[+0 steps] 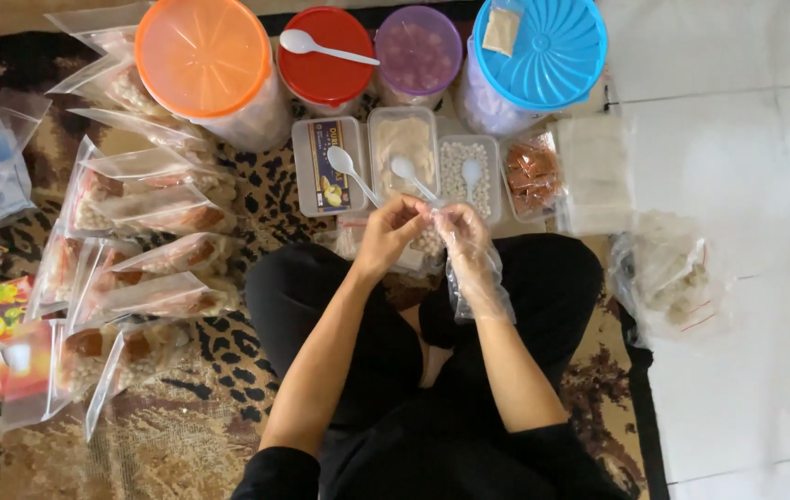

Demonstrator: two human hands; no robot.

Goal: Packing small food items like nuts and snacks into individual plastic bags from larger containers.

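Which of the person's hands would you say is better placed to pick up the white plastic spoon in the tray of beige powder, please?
Probably the left hand: it sits just below the white plastic spoon in the clear tray of beige powder, while the right hand is wrapped in the clear plastic bag.

Clear plastic glove (478,278), thin and crinkled, loosely covering the right hand, held above the lap

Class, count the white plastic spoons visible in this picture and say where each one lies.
4: one white spoon on the red lid, and one on each of three small containers: first, second, third. More may be hidden.
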